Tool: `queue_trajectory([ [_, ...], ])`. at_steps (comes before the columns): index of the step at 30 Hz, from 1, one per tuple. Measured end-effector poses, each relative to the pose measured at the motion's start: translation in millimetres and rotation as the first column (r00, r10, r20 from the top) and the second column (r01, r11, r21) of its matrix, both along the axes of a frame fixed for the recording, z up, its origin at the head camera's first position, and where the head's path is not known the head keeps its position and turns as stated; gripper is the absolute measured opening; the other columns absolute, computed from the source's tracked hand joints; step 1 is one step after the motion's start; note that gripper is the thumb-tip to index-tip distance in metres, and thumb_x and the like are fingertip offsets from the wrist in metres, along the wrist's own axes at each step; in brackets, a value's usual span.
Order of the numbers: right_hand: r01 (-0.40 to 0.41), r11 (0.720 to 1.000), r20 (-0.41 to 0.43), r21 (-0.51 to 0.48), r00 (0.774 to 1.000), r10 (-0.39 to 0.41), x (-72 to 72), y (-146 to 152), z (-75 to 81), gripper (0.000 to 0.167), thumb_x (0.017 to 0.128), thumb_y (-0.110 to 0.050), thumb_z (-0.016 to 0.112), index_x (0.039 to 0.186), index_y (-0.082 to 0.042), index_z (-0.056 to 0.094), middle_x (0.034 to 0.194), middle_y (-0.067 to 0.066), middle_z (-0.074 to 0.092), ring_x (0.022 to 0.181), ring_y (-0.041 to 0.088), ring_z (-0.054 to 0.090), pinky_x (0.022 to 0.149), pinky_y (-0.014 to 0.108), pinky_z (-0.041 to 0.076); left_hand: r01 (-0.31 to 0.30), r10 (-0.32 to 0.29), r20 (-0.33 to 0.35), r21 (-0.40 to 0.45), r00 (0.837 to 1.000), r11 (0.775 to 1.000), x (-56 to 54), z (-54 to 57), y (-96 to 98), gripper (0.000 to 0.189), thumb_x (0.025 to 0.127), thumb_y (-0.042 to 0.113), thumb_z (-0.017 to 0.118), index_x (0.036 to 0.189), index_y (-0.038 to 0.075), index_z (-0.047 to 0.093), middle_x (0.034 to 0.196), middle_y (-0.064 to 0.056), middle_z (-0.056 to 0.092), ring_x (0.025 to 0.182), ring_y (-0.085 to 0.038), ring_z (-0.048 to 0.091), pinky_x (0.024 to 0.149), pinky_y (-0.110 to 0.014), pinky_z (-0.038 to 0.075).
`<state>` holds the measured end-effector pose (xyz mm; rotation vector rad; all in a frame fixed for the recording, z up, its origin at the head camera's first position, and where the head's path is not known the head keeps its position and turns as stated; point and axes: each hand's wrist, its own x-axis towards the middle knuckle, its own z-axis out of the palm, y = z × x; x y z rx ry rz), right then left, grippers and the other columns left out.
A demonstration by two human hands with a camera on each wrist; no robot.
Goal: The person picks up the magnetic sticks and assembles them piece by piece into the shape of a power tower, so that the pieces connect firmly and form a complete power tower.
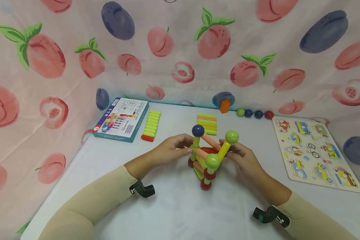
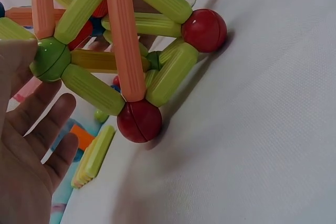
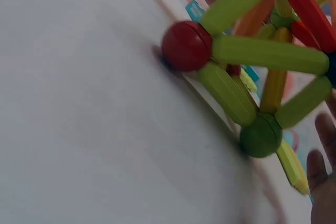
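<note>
A construction of magnetic sticks and balls (image 1: 202, 153) stands on the white table in front of me. Its sticks are lime, yellow, salmon and red; red balls (image 2: 139, 121) touch the table below, while green and navy balls top it. At its left side, my left hand (image 1: 172, 150) pinches a green ball (image 2: 50, 59) by the thumb and a finger, the other fingers loose. On the right, my right hand (image 1: 244, 158) holds the far side by a navy ball (image 3: 333, 69), partly cut off in the right wrist view. Some fingertips are hidden behind the sticks.
Behind the construction lie a row of lime and yellow sticks (image 1: 207, 124) and another row (image 1: 151, 123) beside a toy box (image 1: 123, 118). An orange block (image 1: 224, 106) and several loose balls (image 1: 258, 114) line the back edge. A picture puzzle board (image 1: 313, 150) lies right.
</note>
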<state>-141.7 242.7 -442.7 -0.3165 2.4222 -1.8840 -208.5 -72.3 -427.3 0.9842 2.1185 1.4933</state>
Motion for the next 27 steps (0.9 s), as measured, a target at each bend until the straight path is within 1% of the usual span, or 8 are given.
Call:
queue_trajectory([
  [2, 0.07, 0.997, -0.004, -0.022, 0.998, -0.07, 8.9, -5, -1.2, 0.043, 0.101, 0.007, 0.047, 0.144, 0.007, 0.052, 0.134, 0.021, 0.06, 0.114, 0.014, 0.058, 0.095, 0.019, 0.05, 0.007, -0.007, -0.006, 0.009, 1.0, 1.0, 0.7, 0.0, 0.0, 0.038, 0.108, 0.014, 0.063, 0.145, 0.007, 0.06, 0.138, -0.006, 0.066, 0.127, -0.021, 0.06, 0.111, -0.043, 0.049],
  [4, 0.151, 0.988, -0.089, -0.032, 0.984, -0.154, 24.4, -12, -5.9, 0.033, 0.097, 0.012, 0.048, 0.129, 0.009, 0.053, 0.116, 0.018, 0.058, 0.101, 0.015, 0.056, 0.086, 0.019, 0.05, 0.013, -0.013, -0.025, 0.01, 1.0, 1.0, 1.8, -0.6, -0.5, 0.038, 0.108, 0.012, 0.061, 0.146, 0.007, 0.06, 0.14, -0.006, 0.066, 0.128, -0.021, 0.06, 0.111, -0.042, 0.049],
  [6, 0.193, 0.981, -0.24, 0.0, 0.952, -0.188, 41.3, -19, -12.2, 0.023, 0.092, 0.014, 0.059, 0.113, 0.005, 0.055, 0.101, 0.011, 0.057, 0.09, 0.015, 0.055, 0.078, 0.02, 0.048, 0.012, -0.012, -0.048, 0.004, 0.999, 1.0, 3.2, -1.1, -1.6, 0.039, 0.108, 0.011, 0.059, 0.147, 0.007, 0.06, 0.14, -0.005, 0.066, 0.129, -0.02, 0.06, 0.111, -0.041, 0.049],
  [8, 0.204, 0.977, -0.389, 0.054, 0.906, -0.168, 55.9, -27, -15.8, 0.027, 0.086, 0.011, 0.074, 0.104, -0.001, 0.06, 0.093, 0.005, 0.06, 0.084, 0.014, 0.056, 0.075, 0.021, 0.047, 0.004, -0.005, -0.071, -0.005, 0.997, 1.0, 4.1, -1.5, -2.6, 0.039, 0.109, 0.012, 0.06, 0.148, 0.007, 0.06, 0.141, -0.004, 0.067, 0.129, -0.019, 0.061, 0.111, -0.04, 0.049],
  [10, 0.191, 0.974, -0.48, 0.12, 0.87, -0.111, 63.9, -35, -14.6, 0.036, 0.079, 0.003, 0.088, 0.103, -0.008, 0.063, 0.09, 0.0, 0.064, 0.081, 0.014, 0.057, 0.074, 0.022, 0.048, -0.005, 0.004, -0.085, -0.012, 0.996, 1.0, 5.0, -1.4, -3.3, 0.04, 0.109, 0.013, 0.06, 0.148, 0.008, 0.06, 0.141, -0.004, 0.067, 0.129, -0.018, 0.061, 0.111, -0.04, 0.049],
  [14, 0.212, 0.953, -0.461, 0.218, 0.883, -0.091, 67.5, -49, -5.0, 0.045, 0.073, -0.011, 0.1, 0.104, -0.017, 0.067, 0.089, -0.007, 0.069, 0.079, 0.011, 0.059, 0.074, 0.03, 0.049, -0.024, 0.022, -0.08, -0.016, 0.997, 1.0, 6.8, -0.6, -4.1, 0.039, 0.109, 0.016, 0.062, 0.147, 0.008, 0.061, 0.14, -0.004, 0.068, 0.128, -0.018, 0.061, 0.11, -0.04, 0.049],
  [19, 0.281, 0.923, -0.452, 0.262, 0.881, -0.14, 67.2, -50, -0.4, 0.039, 0.074, -0.012, 0.099, 0.1, -0.019, 0.071, 0.085, -0.012, 0.071, 0.077, 0.009, 0.059, 0.071, 0.037, 0.045, -0.049, 0.048, -0.063, -0.028, 0.997, 0.998, 9.3, -0.2, -7.7, 0.036, 0.107, 0.018, 0.065, 0.143, 0.011, 0.063, 0.136, -0.001, 0.069, 0.125, -0.018, 0.062, 0.108, -0.042, 0.05],
  [27, 0.263, 0.949, -0.416, 0.173, 0.893, -0.171, 56.1, -25, -1.1, 0.029, 0.084, 0.004, 0.084, 0.105, -0.015, 0.076, 0.093, -0.005, 0.074, 0.08, 0.012, 0.062, 0.075, 0.024, 0.047, -0.102, 0.099, -0.044, -0.068, 0.994, 0.992, 25.3, 2.1, -11.9, 0.032, 0.094, 0.021, 0.083, 0.123, 0.019, 0.069, 0.117, 0.009, 0.071, 0.117, -0.017, 0.062, 0.109, -0.054, 0.049],
])
